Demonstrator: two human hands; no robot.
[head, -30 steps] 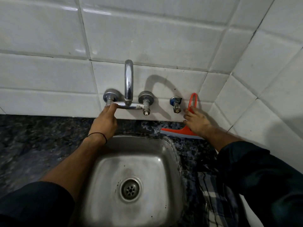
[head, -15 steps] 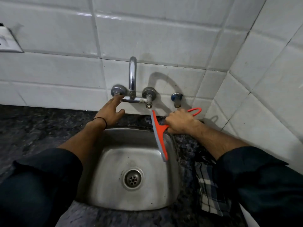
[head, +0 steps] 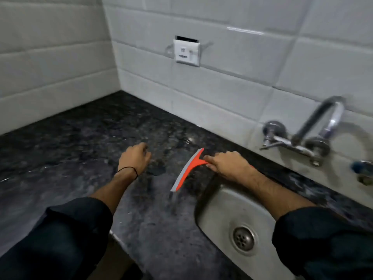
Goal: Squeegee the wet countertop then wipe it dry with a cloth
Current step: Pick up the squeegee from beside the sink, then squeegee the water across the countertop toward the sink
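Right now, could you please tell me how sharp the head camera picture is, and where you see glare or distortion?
Head view: the tap is smeared by motion blur, while the right hand and squeegee look fairly crisp. Head view: a light streak glares on a wall tile, and small glints dot the countertop. Head view: the wide lens bends the tile lines.

Home kitchen, granite countertop (head: pixel 84 142), steel sink (head: pixel 222 215), tiled wall (head: pixel 232 81)
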